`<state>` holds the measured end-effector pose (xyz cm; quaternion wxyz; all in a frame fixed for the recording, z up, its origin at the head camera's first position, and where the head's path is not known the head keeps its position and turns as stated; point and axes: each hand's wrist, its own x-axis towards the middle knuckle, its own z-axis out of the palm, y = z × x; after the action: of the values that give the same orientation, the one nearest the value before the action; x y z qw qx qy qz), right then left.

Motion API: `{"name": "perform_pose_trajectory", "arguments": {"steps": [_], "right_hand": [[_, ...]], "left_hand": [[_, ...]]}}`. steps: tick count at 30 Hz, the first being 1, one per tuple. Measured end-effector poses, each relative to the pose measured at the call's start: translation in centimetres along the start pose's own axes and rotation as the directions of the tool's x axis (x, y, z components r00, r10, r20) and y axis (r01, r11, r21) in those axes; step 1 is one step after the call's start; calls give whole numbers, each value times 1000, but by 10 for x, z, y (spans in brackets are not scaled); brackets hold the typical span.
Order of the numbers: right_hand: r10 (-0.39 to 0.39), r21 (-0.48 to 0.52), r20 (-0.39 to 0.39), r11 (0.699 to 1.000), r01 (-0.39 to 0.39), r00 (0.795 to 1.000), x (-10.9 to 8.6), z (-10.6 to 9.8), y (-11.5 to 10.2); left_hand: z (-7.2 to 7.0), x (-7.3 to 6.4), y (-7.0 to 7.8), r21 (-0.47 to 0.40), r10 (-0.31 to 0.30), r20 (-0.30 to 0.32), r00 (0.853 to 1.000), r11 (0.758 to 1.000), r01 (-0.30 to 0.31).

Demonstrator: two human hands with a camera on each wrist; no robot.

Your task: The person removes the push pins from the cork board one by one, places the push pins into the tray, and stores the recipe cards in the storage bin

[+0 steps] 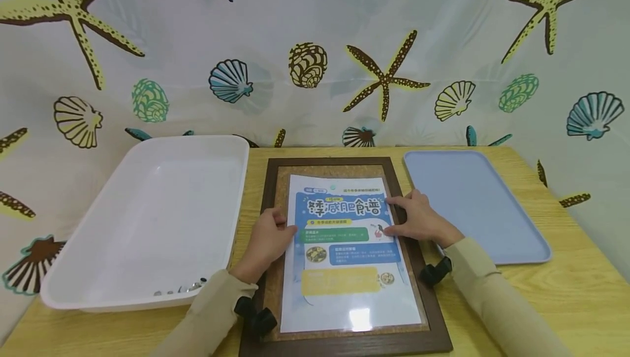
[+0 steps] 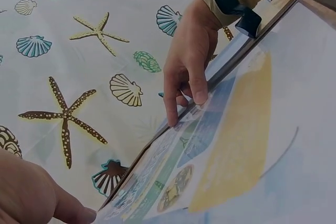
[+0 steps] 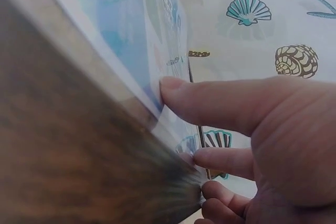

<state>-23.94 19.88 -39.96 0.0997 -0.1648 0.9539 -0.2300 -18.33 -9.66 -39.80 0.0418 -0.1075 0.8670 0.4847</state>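
Note:
A glossy printed sheet (image 1: 344,253) with blue, green and yellow panels lies on a brown-framed cork board (image 1: 334,171). My left hand (image 1: 266,239) is at the sheet's left edge, its thumb touching the edge. In the left wrist view only part of that left hand (image 2: 26,192) shows, thumb toward the sheet. My right hand (image 1: 418,217) rests on the sheet's right edge with thumb and index finger extended and apart. The right wrist view shows the right thumb (image 3: 210,100) touching the sheet's margin, the other fingers beside the board's frame.
Left of the board stands a large white tray (image 1: 167,209) with several small shiny pieces (image 1: 192,286) near its front edge. A flat light-blue tray (image 1: 482,209) lies on the wooden table (image 1: 585,275) to the right. Behind hangs a cloth (image 1: 275,29) printed with shells and starfish.

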Motion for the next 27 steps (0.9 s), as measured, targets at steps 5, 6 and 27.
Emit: {"name": "perform_pose_trajectory", "arguments": {"steps": [5, 6, 27], "right_hand": [[3, 12, 1, 1000, -3, 1000, -1, 0, 0], [5, 14, 1, 1000, -5, 1000, -1, 0, 0], [12, 7, -1, 1000, -12, 1000, 1, 0, 2]], "left_hand": [[0, 2, -2, -6, 25, 11, 1000, 1000, -25], [0, 2, -2, -7, 31, 14, 999, 999, -31], [0, -1, -2, 30, 86, 62, 994, 996, -88]]}}
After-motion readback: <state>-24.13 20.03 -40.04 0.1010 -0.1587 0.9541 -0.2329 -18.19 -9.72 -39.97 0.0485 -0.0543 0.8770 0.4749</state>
